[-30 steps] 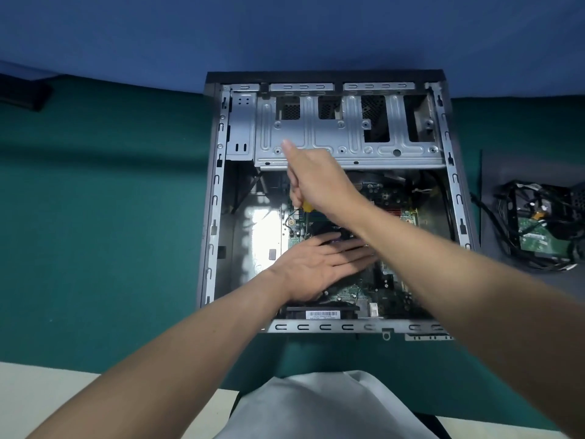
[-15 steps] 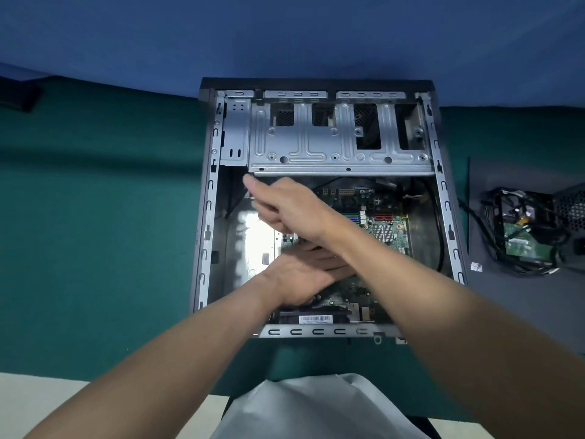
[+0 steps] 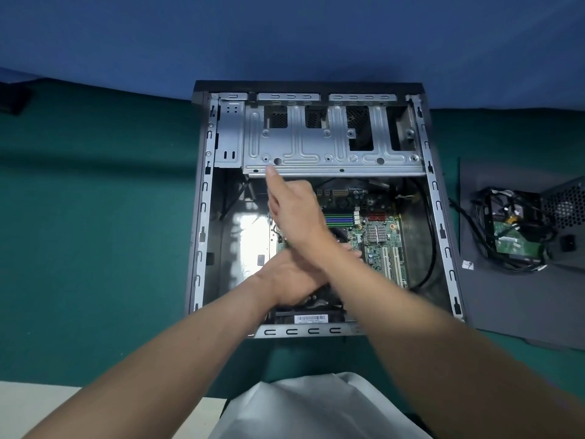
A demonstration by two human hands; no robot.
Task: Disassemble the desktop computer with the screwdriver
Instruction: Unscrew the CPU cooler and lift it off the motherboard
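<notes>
Two hands cross inside the computer case: left hand flat, fingers straight, on the motherboard; right hand above, curled, its hold unclear.

A makeshift electronics repair bench is shown. The table is covered in green cloth, and a plain blue backdrop is set up behind it, beyond the fingers. An opened computer case is laid flat beneath the fingers. To their right, a power supply, a green circuit board and tangled cables are heaped on a dark panel.
</notes>
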